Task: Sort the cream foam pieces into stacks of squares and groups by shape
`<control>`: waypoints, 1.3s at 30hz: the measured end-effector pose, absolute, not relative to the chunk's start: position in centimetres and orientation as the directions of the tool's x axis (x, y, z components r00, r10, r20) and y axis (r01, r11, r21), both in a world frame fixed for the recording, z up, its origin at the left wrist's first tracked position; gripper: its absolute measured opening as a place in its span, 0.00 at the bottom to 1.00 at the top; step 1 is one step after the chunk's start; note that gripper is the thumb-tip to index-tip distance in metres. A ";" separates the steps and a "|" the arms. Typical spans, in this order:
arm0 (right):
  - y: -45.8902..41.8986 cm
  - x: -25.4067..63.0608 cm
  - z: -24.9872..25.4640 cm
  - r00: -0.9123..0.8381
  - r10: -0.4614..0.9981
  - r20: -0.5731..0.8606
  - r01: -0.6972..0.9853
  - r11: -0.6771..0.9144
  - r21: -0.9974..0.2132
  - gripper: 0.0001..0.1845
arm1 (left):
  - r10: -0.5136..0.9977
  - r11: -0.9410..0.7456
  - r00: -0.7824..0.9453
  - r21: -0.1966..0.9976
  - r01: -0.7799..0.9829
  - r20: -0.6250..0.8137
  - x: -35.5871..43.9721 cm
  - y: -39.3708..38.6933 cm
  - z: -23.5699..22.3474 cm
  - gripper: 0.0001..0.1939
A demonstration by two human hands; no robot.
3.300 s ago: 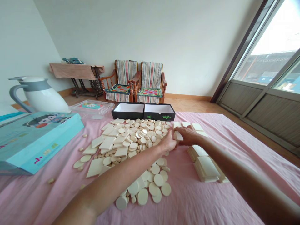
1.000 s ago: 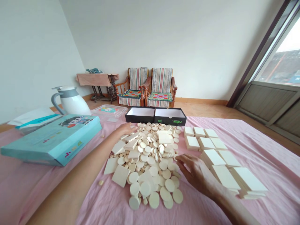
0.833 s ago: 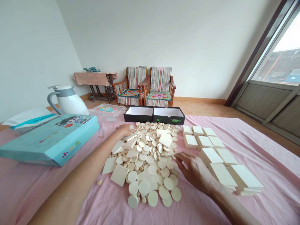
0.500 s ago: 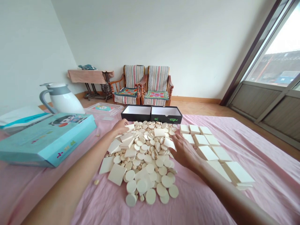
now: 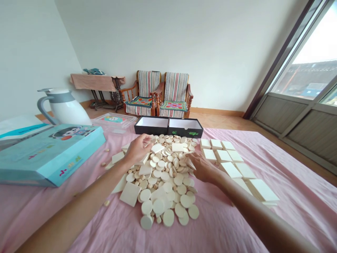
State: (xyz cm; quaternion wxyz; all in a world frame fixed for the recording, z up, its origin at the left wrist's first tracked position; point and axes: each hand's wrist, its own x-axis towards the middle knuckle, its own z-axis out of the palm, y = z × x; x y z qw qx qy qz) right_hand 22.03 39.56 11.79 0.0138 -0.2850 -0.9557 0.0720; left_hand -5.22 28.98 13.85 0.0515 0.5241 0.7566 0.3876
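A heap of pale wooden discs (image 5: 158, 205) and square wooden tiles lies before me, with small wooden pieces among them. At its far left side, my left hand (image 5: 139, 148) hovers with loosely bent fingers and nothing visible in them. A square tile (image 5: 157, 148) lies just right of those fingertips. My right hand (image 5: 202, 166) is at the heap's right edge, its fingers closed on a tilted square wooden tile (image 5: 190, 162); the hand covers part of it. Several stacks of square tiles (image 5: 231, 170) stand in rows to the right of that hand.
Behind the heap sits a black box with two white compartments (image 5: 185, 133). To the left are a turquoise box (image 5: 76, 154), a white and grey jug (image 5: 68, 109) and a clear plastic lid (image 5: 126, 121). A pink cloth (image 5: 226, 225) covers the table.
My left hand has moved right and nearer over the heap, and a square tile now lies farther right beside it. My right hand's fingers have closed on a tile at the heap's edge.
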 end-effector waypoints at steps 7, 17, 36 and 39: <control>39.4 23.5 11.8 -0.871 0.491 0.012 0.484 0.861 -0.157 0.25 | 0.792 0.048 -0.451 0.695 0.718 0.412 -1.8 23.6 13.4 0.12; 38.6 25.6 14.3 -0.611 0.792 -0.008 0.792 0.611 -0.014 0.14 | 0.658 0.020 -0.515 0.670 0.742 0.549 -2.7 22.7 10.9 0.10; 40.6 28.1 16.8 -0.436 0.833 0.341 0.780 0.539 -0.319 0.12 | 0.817 -0.571 0.485 0.314 0.759 0.313 10.1 29.9 12.7 0.12; 40.5 28.6 17.0 -0.404 0.844 0.352 0.782 0.518 -0.346 0.11 | 0.809 -0.588 0.565 0.189 0.787 0.162 13.4 33.5 11.5 0.10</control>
